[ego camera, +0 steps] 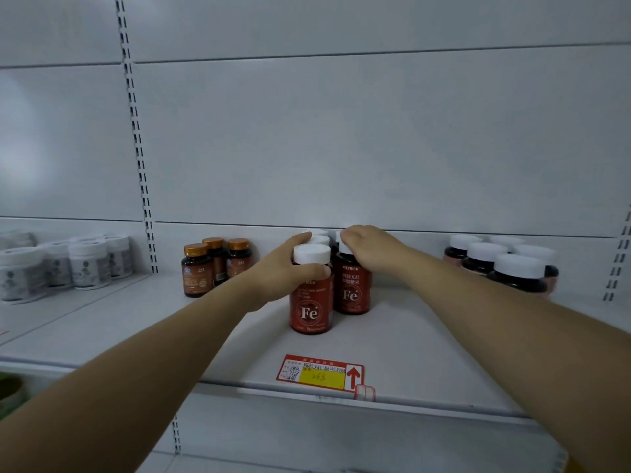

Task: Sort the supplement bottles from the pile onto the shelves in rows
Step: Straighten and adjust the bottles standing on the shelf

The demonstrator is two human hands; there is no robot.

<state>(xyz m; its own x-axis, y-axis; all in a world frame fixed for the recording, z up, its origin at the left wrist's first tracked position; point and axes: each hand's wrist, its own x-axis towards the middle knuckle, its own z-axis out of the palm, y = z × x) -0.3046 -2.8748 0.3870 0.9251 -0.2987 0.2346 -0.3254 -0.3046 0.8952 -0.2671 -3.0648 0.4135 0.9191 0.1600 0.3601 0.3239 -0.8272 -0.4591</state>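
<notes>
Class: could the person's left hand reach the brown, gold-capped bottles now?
Probably yes: only bare white shelf separates left hand and brown gold-capped bottles, though it grips a red white-capped bottle.

Clock centre: red bottles (321,240) in two columns, 12 toward the back panel (341,148).
Cluster: columns packed close, with no finger gap visible. The left hand (290,268) grips the front red bottle (310,302); the right hand (368,250) curls over the right red bottle (351,288).
9 o'clock: bare strip up to the amber bottles (215,264); the left forearm crosses it.
3 o'clock: wider bare shelf (426,336) up to the dark white-capped bottles (505,268).
6 o'clock: open floor to the lip — only a flat price tag (321,372).
12 o'clock: panel near behind the rear caps.
Above: open height over every cap.
Far 9: slotted upright (145,206), white jars (68,264) beyond.
</notes>
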